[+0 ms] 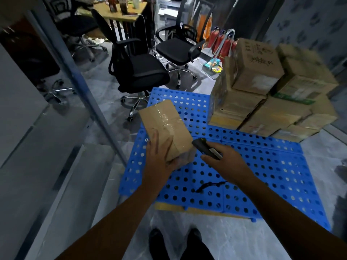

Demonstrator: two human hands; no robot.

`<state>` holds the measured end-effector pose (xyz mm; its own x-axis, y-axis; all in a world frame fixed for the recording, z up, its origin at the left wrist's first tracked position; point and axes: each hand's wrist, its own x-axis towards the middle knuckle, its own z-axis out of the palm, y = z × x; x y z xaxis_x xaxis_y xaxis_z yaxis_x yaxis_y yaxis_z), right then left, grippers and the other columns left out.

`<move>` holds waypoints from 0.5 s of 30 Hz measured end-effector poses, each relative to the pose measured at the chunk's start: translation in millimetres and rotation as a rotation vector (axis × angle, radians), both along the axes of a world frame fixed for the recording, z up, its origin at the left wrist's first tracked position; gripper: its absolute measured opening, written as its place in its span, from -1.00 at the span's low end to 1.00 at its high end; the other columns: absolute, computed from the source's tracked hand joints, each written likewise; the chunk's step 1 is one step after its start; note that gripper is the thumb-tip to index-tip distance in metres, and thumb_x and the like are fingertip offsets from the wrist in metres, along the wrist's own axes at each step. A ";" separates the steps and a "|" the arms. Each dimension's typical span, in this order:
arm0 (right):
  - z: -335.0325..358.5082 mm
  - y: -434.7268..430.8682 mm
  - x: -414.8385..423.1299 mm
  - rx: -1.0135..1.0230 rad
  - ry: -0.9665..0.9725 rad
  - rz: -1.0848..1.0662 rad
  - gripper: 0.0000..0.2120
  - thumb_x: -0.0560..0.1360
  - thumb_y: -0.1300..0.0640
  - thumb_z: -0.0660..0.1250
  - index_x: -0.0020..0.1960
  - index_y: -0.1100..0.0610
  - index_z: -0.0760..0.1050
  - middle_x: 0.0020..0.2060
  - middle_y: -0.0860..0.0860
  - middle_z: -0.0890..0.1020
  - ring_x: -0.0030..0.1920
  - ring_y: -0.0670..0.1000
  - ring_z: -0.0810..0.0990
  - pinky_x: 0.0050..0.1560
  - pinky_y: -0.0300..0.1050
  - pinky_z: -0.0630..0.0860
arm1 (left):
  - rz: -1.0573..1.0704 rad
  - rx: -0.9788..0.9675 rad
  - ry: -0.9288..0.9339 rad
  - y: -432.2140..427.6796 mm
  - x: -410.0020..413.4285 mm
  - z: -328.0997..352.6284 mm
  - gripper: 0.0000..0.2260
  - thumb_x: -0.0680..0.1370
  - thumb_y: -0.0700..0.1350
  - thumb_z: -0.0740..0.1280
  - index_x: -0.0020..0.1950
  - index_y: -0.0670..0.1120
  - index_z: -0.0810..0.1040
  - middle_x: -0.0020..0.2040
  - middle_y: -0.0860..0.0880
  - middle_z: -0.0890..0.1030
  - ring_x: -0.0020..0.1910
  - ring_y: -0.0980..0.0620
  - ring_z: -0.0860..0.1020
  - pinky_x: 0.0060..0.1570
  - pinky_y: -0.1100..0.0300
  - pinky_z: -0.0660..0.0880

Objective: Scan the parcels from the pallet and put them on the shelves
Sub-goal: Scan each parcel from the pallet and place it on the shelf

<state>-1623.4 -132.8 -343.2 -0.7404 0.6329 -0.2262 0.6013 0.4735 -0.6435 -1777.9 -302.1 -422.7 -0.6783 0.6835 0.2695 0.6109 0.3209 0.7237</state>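
My left hand [159, 158] grips the near end of a taped brown cardboard parcel [167, 124] and holds it tilted above the blue perforated pallet [262, 166]. My right hand [223, 158] grips a black handheld scanner [203, 148], whose head points at the parcel's near right corner. The scanner's black wrist cord [208, 185] dangles below my right forearm. A stack of several cardboard parcels [266, 94] stands on the pallet's far right part.
A grey metal shelf unit [37, 128] with an upright post [90, 102] stands on the left. Two black office chairs [139, 72] and a cluttered desk [120, 8] lie beyond the pallet. Red fire extinguishers [221, 42] stand behind the stack. My feet [176, 244] are on grey floor.
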 end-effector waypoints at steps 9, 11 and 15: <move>3.2 0.4 -5.3 0.058 -0.066 0.116 -0.40 0.54 -0.11 0.40 0.53 -0.07 0.33 0.28 0.08 0.52 -0.03 0.08 0.60 0.02 0.09 0.57 | -0.045 0.118 -0.489 -73.8 -24.4 -43.2 0.07 0.30 0.33 0.58 0.63 0.16 0.03 0.65 0.02 0.15 0.61 -0.02 0.21 0.50 -0.21 0.34; 1.6 -5.5 -11.4 0.094 -0.098 0.155 -0.40 0.54 -0.12 0.39 0.53 -0.08 0.32 0.29 0.10 0.50 0.00 0.11 0.58 0.03 0.07 0.54 | -0.020 0.088 -0.450 -69.2 -19.9 -44.2 0.16 0.25 0.42 0.57 0.66 0.22 -0.03 0.69 0.13 0.00 0.65 0.10 0.09 0.52 -0.01 0.26; 7.7 -9.3 -23.9 0.211 -0.262 0.290 -0.42 0.56 -0.19 0.33 0.53 -0.13 0.30 0.27 0.10 0.45 0.16 0.13 0.49 0.05 -0.07 0.37 | 0.032 0.021 -0.411 -54.1 -8.6 -49.2 0.01 0.28 0.37 0.56 0.60 0.28 0.09 0.69 0.07 0.00 0.63 0.07 0.07 0.51 -0.08 0.30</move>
